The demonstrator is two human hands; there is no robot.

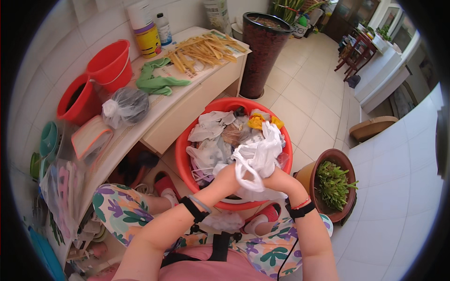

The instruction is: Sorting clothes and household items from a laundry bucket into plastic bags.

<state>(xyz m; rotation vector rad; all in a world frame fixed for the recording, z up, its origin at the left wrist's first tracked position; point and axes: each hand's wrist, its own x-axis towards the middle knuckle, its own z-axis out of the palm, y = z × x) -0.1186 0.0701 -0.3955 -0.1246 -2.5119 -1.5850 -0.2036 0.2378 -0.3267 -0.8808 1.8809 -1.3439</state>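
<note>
Left hand (pixel 228 178) and right hand (pixel 282 180) converge toward twelve o'clock on a white bag (pixel 258 153) (their grip? I can't tell).

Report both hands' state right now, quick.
Left hand: at the white plastic bag; fingers hidden, open or closed cannot be told.
Right hand: at the same bag; fingers hidden, cannot be told either.
</note>
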